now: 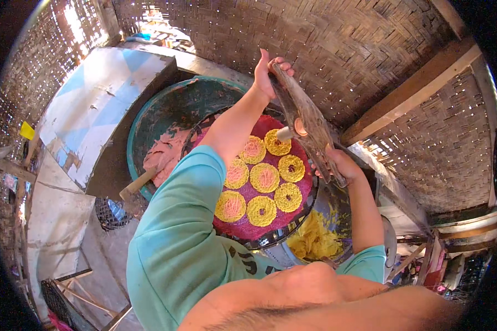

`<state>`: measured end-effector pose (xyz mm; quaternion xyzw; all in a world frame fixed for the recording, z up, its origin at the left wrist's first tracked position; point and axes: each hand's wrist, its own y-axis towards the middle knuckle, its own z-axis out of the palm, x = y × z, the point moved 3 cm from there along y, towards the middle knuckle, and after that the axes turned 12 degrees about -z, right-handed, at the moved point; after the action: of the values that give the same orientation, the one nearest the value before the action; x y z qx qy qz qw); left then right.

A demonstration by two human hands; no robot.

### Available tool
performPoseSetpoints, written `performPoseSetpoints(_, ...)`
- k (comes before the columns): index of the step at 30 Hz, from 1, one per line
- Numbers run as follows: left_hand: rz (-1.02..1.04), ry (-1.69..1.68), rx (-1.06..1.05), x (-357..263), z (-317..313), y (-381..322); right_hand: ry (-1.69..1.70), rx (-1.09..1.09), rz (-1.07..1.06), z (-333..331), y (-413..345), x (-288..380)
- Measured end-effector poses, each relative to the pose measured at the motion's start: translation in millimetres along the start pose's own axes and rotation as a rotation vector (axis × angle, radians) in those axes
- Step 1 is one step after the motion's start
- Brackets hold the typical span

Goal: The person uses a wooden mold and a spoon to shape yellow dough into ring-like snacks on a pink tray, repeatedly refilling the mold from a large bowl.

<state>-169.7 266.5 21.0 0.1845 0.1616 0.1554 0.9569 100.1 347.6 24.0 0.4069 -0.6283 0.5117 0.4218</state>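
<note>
My left hand (271,74) grips the far end of a wooden two-handled press (310,116), thumb sticking up. Around its near end closes my right hand (341,163). The press is tilted, and a pale cylinder (285,133) juts from its middle over a ring of yellow dough strands (278,142). Below lies a round magenta mat (248,229) on a dark round tray (314,198). Several yellow rings rest on the mat, some with pink strands filling their centres, such as one pink-centred ring (264,178). My left forearm hides part of the mat.
At left, a big green tub (134,136) holds pink dough (167,151) and a wooden handle (138,184). Yellow dough (314,238) sits in a metal basin (343,207) under the tray's right side. A woven bamboo wall (335,53) rises behind, with a wooden beam (414,91).
</note>
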Motion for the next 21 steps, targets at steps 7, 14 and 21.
performPoseSetpoints(7,0.062,-0.022,-0.081,9.1,-6.8,-17.8,0.001,0.096,-0.006,0.6,-7.3,-1.6)
performPoseSetpoints(14,-0.005,0.04,0.057,-15.7,4.1,-6.2,-0.158,-0.016,-0.083,8.2,5.8,-5.2)
performPoseSetpoints(21,-0.026,0.213,-0.062,12.2,120.9,-1.2,0.161,0.153,-0.188,5.4,-34.8,3.5)
